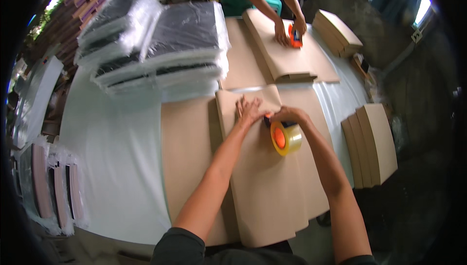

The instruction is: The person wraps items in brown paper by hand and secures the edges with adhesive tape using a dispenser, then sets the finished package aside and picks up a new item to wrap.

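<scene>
Folded brown cardboard (265,192) lies in front of me on top of a flat brown sheet (189,153). My left hand (250,110) rests on the cardboard near its far end, fingers spread and nothing in them. Close beside it, my right hand (290,114) is closed round a tape dispenser (268,120). The dispenser carries a wide roll of clear yellowish tape (291,139) on an orange hub. Its front end is down at the cardboard by my left fingertips. My right fingers partly hide the handle.
Across the table (116,167), a co-worker's hands (292,29) work an orange tape dispenser (295,37) on another folded cardboard (277,55). Plastic-wrapped dark panels (182,29) are stacked at the far left. Folded cartons (372,143) stand at the right, wrapped bundles (58,187) at the left.
</scene>
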`<state>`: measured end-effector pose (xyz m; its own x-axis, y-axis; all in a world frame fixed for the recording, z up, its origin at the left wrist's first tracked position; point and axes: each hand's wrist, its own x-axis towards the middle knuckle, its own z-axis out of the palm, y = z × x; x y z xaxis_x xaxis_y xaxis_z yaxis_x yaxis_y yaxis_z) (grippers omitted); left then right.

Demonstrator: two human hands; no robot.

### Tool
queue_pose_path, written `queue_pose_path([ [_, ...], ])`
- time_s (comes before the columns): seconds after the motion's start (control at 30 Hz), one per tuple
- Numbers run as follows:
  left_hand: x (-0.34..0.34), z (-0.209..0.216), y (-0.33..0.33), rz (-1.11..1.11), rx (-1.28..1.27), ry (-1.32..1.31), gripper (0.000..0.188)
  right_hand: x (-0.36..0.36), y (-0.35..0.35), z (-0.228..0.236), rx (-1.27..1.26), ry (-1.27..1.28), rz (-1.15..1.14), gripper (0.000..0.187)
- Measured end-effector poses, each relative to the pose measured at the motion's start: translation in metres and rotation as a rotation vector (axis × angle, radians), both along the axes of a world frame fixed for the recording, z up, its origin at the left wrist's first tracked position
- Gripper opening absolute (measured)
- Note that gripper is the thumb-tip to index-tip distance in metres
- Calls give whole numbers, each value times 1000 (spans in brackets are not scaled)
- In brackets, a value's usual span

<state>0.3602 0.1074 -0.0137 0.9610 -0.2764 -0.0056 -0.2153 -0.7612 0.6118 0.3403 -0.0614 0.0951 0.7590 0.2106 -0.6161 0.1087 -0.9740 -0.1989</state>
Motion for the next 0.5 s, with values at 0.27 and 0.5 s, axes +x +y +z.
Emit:
queue_pose_path([
  [0.27,-3,8,11,56,120,-90,93,-23,19,33,-150,142,-47,67],
  [0.5,-8,16,8,50,108,-150,94,-68,8,40,-45,130,-75,70],
])
